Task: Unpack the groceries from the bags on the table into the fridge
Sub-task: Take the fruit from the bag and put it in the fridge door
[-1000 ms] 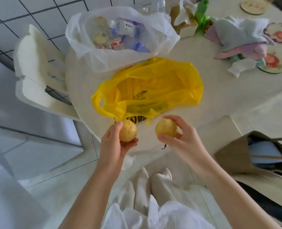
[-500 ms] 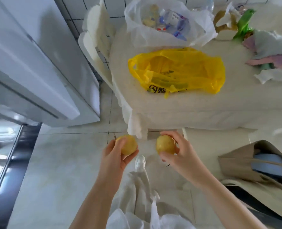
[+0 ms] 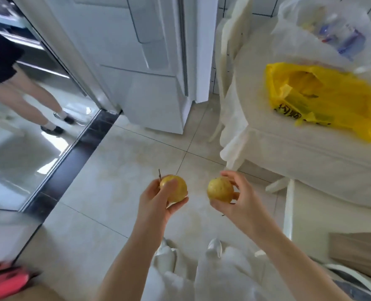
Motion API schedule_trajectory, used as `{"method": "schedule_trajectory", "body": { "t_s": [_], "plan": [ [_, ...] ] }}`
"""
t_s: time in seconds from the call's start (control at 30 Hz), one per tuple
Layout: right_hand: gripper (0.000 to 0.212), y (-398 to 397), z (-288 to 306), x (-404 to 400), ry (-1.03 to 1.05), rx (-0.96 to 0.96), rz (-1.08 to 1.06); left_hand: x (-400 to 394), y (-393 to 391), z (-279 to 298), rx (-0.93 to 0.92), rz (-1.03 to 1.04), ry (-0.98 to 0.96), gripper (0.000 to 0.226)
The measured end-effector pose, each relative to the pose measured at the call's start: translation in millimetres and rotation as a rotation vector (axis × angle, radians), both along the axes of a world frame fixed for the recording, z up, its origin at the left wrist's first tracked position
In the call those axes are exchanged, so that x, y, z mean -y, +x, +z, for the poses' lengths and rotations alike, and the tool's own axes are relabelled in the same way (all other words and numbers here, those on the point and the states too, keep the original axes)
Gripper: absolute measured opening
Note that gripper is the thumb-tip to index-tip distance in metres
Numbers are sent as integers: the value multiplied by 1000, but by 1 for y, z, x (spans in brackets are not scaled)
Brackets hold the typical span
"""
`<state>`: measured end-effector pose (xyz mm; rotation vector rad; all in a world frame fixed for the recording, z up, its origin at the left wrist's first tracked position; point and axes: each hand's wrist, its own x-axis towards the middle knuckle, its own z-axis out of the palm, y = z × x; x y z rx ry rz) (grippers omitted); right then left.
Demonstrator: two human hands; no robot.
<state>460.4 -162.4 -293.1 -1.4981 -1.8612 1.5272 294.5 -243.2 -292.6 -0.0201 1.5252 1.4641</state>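
Observation:
My left hand (image 3: 156, 203) grips a yellow pear (image 3: 176, 189) with a short stem, low in the middle of the view above the tiled floor. My right hand (image 3: 236, 203) holds a second yellow pear (image 3: 219, 189) in its fingertips, a little to the right. The white fridge (image 3: 149, 51) stands ahead at the top centre with its doors closed. On the table (image 3: 299, 148) at the right lie a crumpled yellow bag (image 3: 323, 98) and, behind it, a white bag (image 3: 323, 33) holding bottles.
A white plastic chair (image 3: 226, 61) stands between the fridge and the table. A dark threshold strip (image 3: 71, 157) crosses the floor at the left, and beyond it another person's legs (image 3: 32, 98) stand. A brown paper bag (image 3: 358, 250) sits at the lower right.
The view has swung left from the table toward the fridge. Both hands still hold their pears, now over the floor and away from the table edge.

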Motion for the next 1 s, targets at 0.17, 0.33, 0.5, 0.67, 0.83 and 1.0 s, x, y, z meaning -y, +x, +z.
{"method": "schedule_trajectory", "body": {
  "t_s": [0.17, 0.33, 0.5, 0.67, 0.83, 1.0],
  "plan": [
    [50, -77, -8, 23, 1, 26, 82, 46, -65, -7, -42, 36, -21, 22],
    [50, -160, -11, 48, 14, 41, 129, 90, -141, -15, -91, 30, -65, 34],
    [61, -220, -17, 66, -14, 28, 110, 114, -205, -20, -131, 52, -91, 23],
    [51, -258, -18, 62, 2, 26, 63, 105, -253, -16, -191, 28, -64, 22],
    [52, -294, -16, 33, 34, 25, 36, 62, -293, -4, -235, -19, -22, 24],
    [53, -333, 2, -21, 126, -18, -6, -6, -334, 20, -262, -80, 45, 25]
  ]
}}
